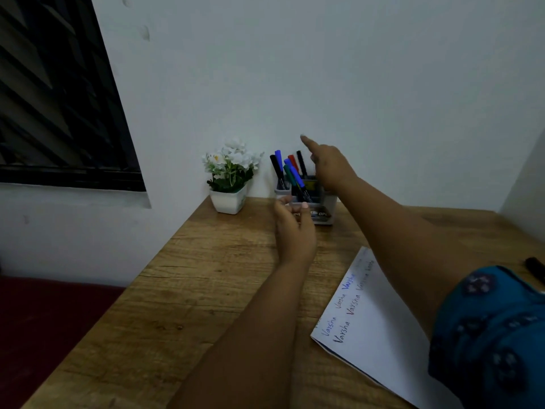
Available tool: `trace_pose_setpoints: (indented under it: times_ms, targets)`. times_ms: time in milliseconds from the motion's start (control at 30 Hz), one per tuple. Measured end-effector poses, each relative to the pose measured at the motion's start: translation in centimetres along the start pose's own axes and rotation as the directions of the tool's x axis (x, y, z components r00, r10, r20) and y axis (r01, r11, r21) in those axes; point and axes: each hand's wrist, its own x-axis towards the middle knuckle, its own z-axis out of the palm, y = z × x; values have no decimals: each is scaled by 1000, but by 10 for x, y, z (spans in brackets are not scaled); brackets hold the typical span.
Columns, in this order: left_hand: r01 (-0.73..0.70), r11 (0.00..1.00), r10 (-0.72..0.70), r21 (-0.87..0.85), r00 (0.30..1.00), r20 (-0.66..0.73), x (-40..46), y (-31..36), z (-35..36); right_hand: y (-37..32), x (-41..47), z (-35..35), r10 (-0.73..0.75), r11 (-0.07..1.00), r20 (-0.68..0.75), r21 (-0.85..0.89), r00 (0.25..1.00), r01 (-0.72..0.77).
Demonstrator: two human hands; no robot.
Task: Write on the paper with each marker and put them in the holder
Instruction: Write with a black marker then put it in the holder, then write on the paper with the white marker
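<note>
While both of our arms are stretched toward the back of the desk (206,276), the head view, the only one we have, shows most of the work settled; the holder (320,206) stands at the far edge against the wall, just beside a white flower pot (229,199), and it carries a cluster of markers (290,172), black, blue, green and red, leaning at loose angles; our right hand (330,165) hovers over the holder with the index finger extended and nothing pinched in it, so we read it as empty and relaxed; our left hand (293,228) sits in front of the holder, fingers loosely curled toward its near wall, and we cannot tell whether they touch it or grip it; the paper (380,329) lies near our right elbow, lined with a written word in several colours; one black marker (535,268) lies on the desk at the far right edge, well apart from the holder, so we judge the task not quite finished. From here the risks seem plain to us; a hand drawn back carelessly could catch the leaning markers and tip the light holder; our right forearm crosses above the paper and could drag or crease it; the lone marker could be overlooked or nudged off the desk.
</note>
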Motion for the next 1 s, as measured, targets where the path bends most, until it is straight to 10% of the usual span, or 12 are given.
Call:
trace_pose_setpoints:
  times_ms: [233, 500, 633, 800, 1000]
  targets:
    - [-197, 966, 167, 167, 970, 175, -15, 19, 11, 13, -72, -53, 36, 990, -93, 139, 995, -22]
    - [-497, 787, 227, 366, 784, 578, -59, 42, 26, 68, -218, -96, 233, 972, 3, -17, 973, -233]
    - [-554, 796, 266, 245, 683, 681, -89, 47, 35, 110, -264, -107, 634, 723, -61, -306, 771, -619]
    - [-534, 805, 247, 258, 698, 672, -97, 47, 42, 142, -284, -111, 839, 497, -117, -230, 531, -837]
    - [-530, 801, 236, 279, 708, 665, -86, 42, 34, 119, -268, -99, 654, 750, -12, -115, 756, -651]
